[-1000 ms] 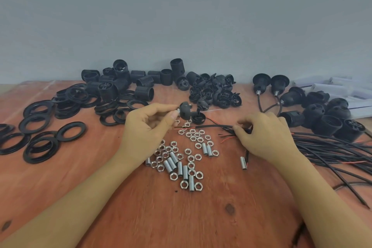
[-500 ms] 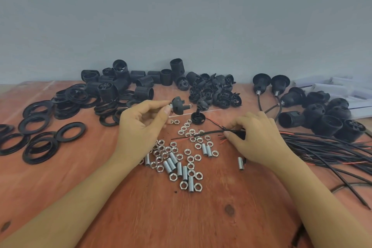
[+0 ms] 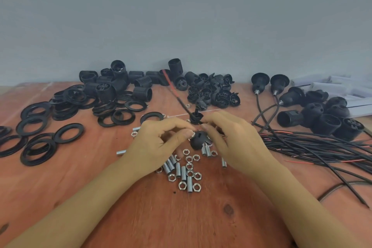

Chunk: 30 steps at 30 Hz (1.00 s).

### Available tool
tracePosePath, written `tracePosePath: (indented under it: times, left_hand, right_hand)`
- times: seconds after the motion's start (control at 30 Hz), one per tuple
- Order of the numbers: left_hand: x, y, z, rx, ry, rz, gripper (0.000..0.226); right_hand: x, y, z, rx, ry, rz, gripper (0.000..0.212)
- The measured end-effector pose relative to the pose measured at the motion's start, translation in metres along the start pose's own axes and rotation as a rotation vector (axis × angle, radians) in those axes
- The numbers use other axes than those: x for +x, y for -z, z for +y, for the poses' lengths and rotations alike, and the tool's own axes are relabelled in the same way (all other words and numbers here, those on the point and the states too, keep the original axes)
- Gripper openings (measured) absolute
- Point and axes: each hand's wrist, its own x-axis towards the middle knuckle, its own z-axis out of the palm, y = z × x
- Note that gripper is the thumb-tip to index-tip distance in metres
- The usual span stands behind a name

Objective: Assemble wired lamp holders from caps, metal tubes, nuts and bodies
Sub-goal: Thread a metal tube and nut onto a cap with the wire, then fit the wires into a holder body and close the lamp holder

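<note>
Both hands curl inward, fingertips nearly meeting.
The left hand (image 3: 161, 145) pinches the black cap (image 3: 198, 141); the right hand (image 3: 235, 143) pinches the wire (image 3: 177, 94), which slants away leftward.

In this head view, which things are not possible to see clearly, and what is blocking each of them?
All in the head view:
- Whether the wire enters the cap: fingers of the left hand and right hand cover it.
- The wire's red tip: motion blur.
- Some nuts and tubes: under both hands.
- White boxes: cut by the right edge.
</note>
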Motion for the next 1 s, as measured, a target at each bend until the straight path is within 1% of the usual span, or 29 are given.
tracePosePath:
  times: [0.1,0.17,0.27,0.37,0.43,0.47,0.53,0.63,0.7,0.73,0.8,0.83,0.9,0.93,1.0]
  left_hand:
    - [0.002,0.003,-0.001,0.033,-0.029,0.013,0.013]
    - [0.004,0.002,0.0,0.054,-0.052,0.055,0.018]
    - [0.006,0.004,0.002,0.144,-0.134,0.113,0.017]
    - [0.006,0.007,0.007,0.183,-0.182,0.07,0.015]
    - [0.005,0.003,0.007,0.196,-0.213,0.091,0.017]
    - [0.005,0.002,0.007,0.175,-0.202,0.13,0.014]
    - [0.007,0.004,0.006,0.041,-0.1,0.248,0.009]
    - [0.011,0.017,0.003,-0.193,0.046,0.476,0.014]
    - [0.012,0.023,0.003,-0.254,0.072,0.533,0.016]
    - [0.013,0.023,0.004,-0.268,0.071,0.532,0.016]
    - [0.013,0.021,0.005,-0.286,0.059,0.511,0.014]
    - [0.012,0.019,0.006,-0.292,0.058,0.498,0.014]
    - [0.012,0.017,0.007,-0.336,0.096,0.477,0.015]
    - [0.012,0.016,0.006,-0.381,0.139,0.466,0.014]
    - [0.012,0.014,0.005,-0.483,0.254,0.434,0.019]
  right_hand:
    - [0.001,-0.004,-0.001,0.105,0.036,-0.046,0.017]
    - [0.001,-0.003,0.002,0.153,0.035,-0.052,0.017]
    - [-0.001,-0.001,0.004,0.141,0.033,-0.076,0.021]
    - [-0.001,-0.003,0.004,0.111,0.052,-0.117,0.027]
    - [-0.002,-0.006,0.005,0.119,0.047,-0.129,0.024]
    - [-0.002,-0.007,0.006,0.127,0.028,-0.128,0.021]
    - [-0.003,-0.008,0.01,0.114,-0.029,-0.136,0.021]
    - [-0.004,-0.007,0.018,0.084,-0.069,-0.143,0.023]
    - [-0.003,-0.009,0.018,0.073,-0.068,-0.072,0.022]
    - [-0.002,-0.009,0.016,0.07,-0.073,0.007,0.022]
    - [0.001,-0.008,0.011,0.077,-0.114,0.235,0.023]
    - [0.003,-0.006,0.009,0.108,-0.159,0.351,0.028]
    - [0.007,0.002,0.007,0.26,-0.259,0.512,0.029]
    - [0.009,0.005,0.007,0.365,-0.302,0.555,0.027]
    - [0.01,0.011,0.004,0.604,-0.39,0.581,0.028]
